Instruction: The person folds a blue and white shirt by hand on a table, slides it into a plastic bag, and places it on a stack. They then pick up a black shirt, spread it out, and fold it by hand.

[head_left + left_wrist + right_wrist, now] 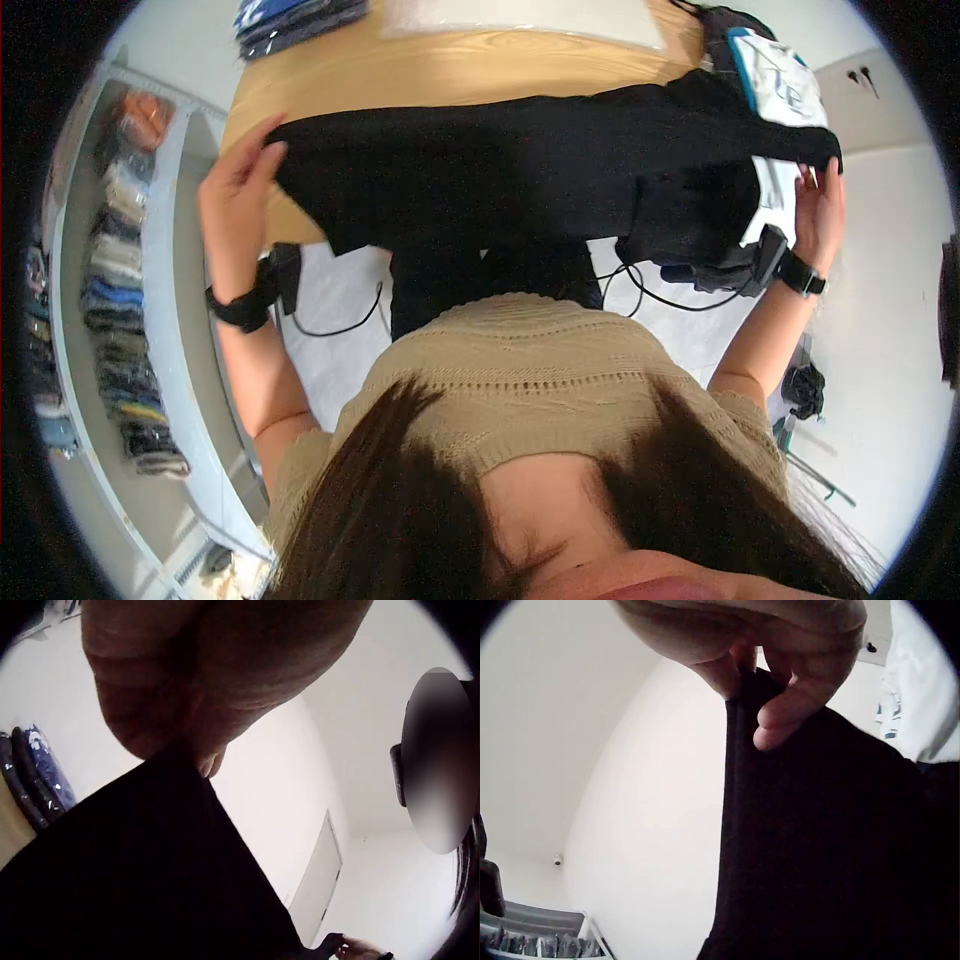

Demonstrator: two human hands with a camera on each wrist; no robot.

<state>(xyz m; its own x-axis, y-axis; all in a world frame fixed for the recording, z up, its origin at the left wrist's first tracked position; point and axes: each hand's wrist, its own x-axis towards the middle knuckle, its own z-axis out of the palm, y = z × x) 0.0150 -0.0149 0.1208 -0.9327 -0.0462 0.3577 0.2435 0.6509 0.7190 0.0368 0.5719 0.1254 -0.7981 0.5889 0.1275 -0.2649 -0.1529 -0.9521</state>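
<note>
A black cloth garment [500,170] is stretched sideways between both hands, above the near part of the wooden table [450,70]. At its left end my left hand [238,195] pinches a corner. In the left wrist view, the cloth hangs from the thumb and fingers as a dark, taut sheet. My right hand [822,215] pinches the narrower right end. The right wrist view shows fingers [780,724] and thumb gripping the folded edge, with the cloth dropping below. The garment's lower edge hangs near the person's lap.
Plastic-wrapped folded clothes [300,25] lie at the table's far left, beside a pale flat sheet [520,12]. A white printed cloth [785,85] and dark bag [735,30] are at the far right. Shelves of packed clothes [125,300] stand left; black cables [680,305] hang below the hands.
</note>
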